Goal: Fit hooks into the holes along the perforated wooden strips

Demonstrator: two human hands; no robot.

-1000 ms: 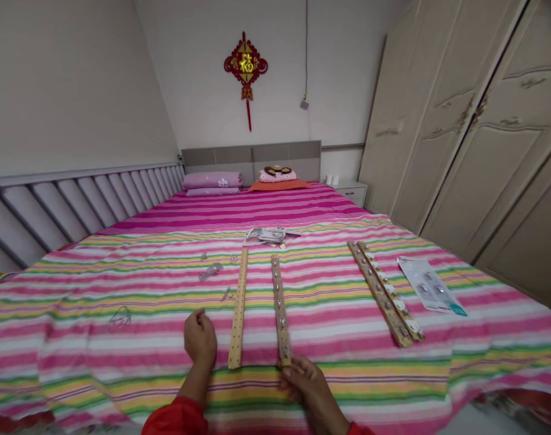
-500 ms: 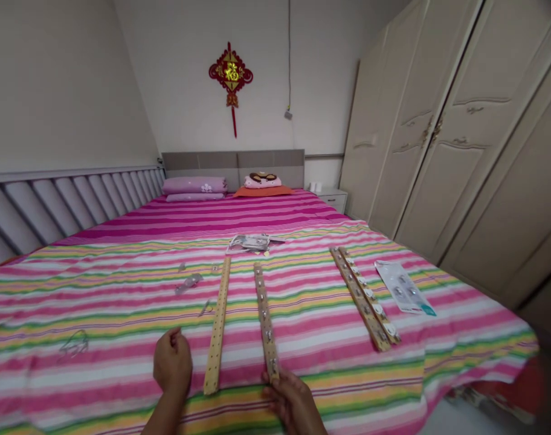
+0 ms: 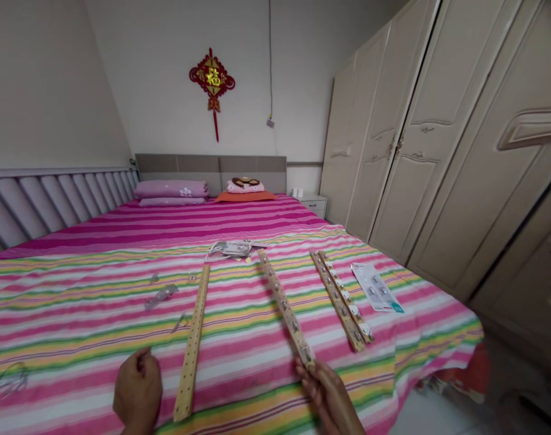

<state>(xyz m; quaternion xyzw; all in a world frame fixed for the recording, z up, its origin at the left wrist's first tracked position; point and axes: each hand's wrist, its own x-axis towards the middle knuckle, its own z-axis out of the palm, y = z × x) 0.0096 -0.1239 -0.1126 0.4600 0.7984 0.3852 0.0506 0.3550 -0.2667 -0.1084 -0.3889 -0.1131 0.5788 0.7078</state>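
My right hand (image 3: 323, 383) grips the near end of a wooden strip (image 3: 284, 308) that carries a row of small metal fittings. The strip slants away to the upper left, its far end near the plastic packaging. My left hand (image 3: 138, 386) is curled closed over the bedspread; whatever its fingers may hold is hidden. Between the hands lies a second wooden strip (image 3: 193, 344), plain and dotted with small holes. To the right, two more strips lie side by side: one with metal fittings (image 3: 336, 299), the other with white round pieces (image 3: 348, 296).
A blister pack (image 3: 376, 289) with a few metal parts lies at the right. Crumpled clear packaging (image 3: 232, 248) is at the back, and small plastic scraps (image 3: 162, 296) are at the left. The striped bedspread (image 3: 239, 386) is under everything. Wardrobes (image 3: 420, 169) line the right side.
My right hand has moved right with the fitted strip, which now slants instead of lying nearly straight ahead. The view has turned a little to the right. My left hand stays closed.
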